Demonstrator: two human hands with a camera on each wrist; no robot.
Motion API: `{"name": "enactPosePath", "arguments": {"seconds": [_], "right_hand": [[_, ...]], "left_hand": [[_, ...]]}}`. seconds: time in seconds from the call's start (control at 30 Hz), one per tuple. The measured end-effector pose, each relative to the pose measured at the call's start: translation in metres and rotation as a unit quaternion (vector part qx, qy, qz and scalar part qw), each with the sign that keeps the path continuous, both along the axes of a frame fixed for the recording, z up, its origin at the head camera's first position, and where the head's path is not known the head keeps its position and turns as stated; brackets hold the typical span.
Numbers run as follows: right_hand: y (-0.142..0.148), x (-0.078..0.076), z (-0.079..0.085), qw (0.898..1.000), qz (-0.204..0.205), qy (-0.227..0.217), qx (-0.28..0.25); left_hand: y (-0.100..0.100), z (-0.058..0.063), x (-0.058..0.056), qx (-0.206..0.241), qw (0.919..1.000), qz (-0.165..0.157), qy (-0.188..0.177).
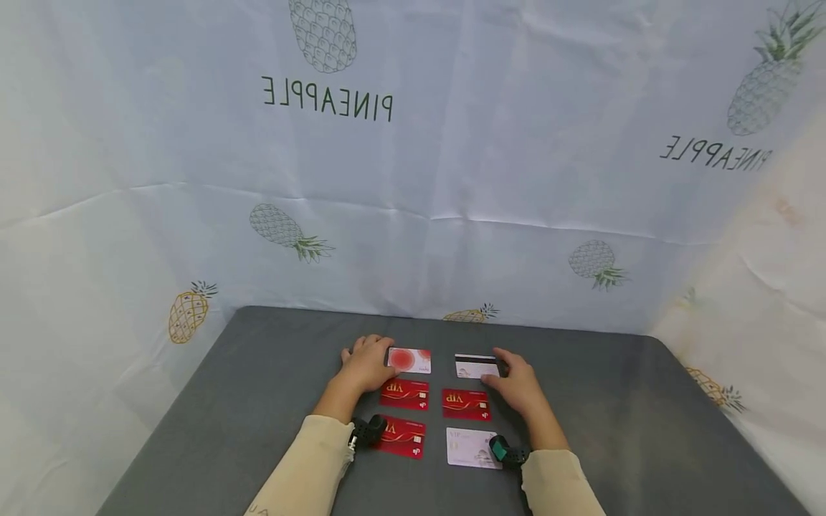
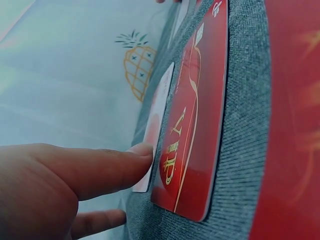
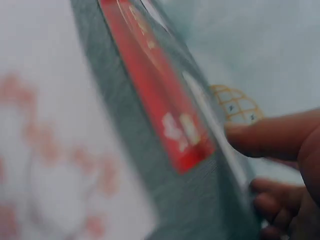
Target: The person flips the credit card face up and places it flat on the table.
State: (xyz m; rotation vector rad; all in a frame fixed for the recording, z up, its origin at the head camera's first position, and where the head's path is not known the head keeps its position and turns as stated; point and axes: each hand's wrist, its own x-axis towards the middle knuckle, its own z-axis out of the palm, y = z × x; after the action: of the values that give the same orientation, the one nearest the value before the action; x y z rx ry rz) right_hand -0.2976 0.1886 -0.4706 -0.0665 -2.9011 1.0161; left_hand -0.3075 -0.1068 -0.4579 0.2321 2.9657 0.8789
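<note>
At the far end of the left column lies a white card with a red circle (image 1: 409,360). My left hand (image 1: 366,363) is at its left end, the straight thumb touching the card near its corner; the thumb shows closely in the left wrist view. A white card with a black magnetic stripe (image 1: 476,370) is at the far end of the right column. My right hand (image 1: 513,383) holds it at its right end, thumb at the near corner and forefinger at the far corner. The right wrist view is blurred, with the thumb (image 3: 260,137) over the card's edge.
Nearer me lie two red VIP cards (image 1: 404,395) (image 1: 401,437) on the left, another red VIP card (image 1: 466,404) and a pale VIP card (image 1: 471,448) on the right. They rest on a dark grey tabletop (image 1: 258,401). A pineapple-print curtain (image 1: 413,165) hangs behind it.
</note>
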Motion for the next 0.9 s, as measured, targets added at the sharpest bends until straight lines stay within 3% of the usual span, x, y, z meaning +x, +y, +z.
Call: {"name": "enactPosePath", "arguments": {"seconds": [0.13,0.63,0.9], "right_hand": [[0.004,0.0,-0.007,1.0,0.022,-0.001,0.014],[-0.005,-0.005,-0.01,0.999,0.026,0.018,-0.01],[0.0,-0.002,-0.013,1.0,0.02,0.015,-0.019]], "left_hand": [[0.001,0.0,0.0,0.002,1.0,-0.005,0.001],[-0.001,0.006,-0.004,-0.022,0.9996,-0.004,-0.019],[0.013,0.01,0.001,0.01,0.999,-0.043,0.01]]}}
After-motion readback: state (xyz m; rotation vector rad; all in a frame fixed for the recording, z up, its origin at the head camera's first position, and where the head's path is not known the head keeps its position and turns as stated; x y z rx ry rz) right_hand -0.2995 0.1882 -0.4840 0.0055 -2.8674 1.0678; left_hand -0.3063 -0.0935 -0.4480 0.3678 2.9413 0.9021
